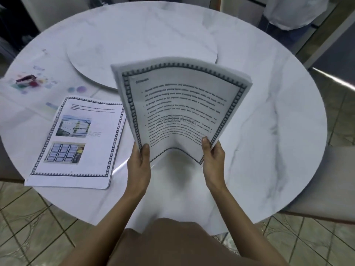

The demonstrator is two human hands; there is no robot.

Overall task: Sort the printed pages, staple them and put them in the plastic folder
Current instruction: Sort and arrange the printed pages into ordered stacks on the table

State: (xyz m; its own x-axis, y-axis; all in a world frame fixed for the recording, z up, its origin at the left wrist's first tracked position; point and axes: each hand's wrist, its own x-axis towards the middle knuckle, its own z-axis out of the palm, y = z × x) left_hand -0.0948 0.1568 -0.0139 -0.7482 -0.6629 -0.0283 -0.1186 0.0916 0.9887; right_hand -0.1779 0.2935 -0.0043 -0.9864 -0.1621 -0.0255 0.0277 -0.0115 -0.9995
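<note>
White printed pages [178, 104] bow upward, both hands, left [138, 166] and right [213, 160], pinching their lower corners.

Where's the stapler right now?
In the head view the stapler lies at the table's far left edge, on the clear patterned plastic folder, beyond the stack of pages lying flat.

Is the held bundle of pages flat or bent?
Bent: the bundle bows upward between left hand and right hand, its bottom edge arched above the table.
</note>
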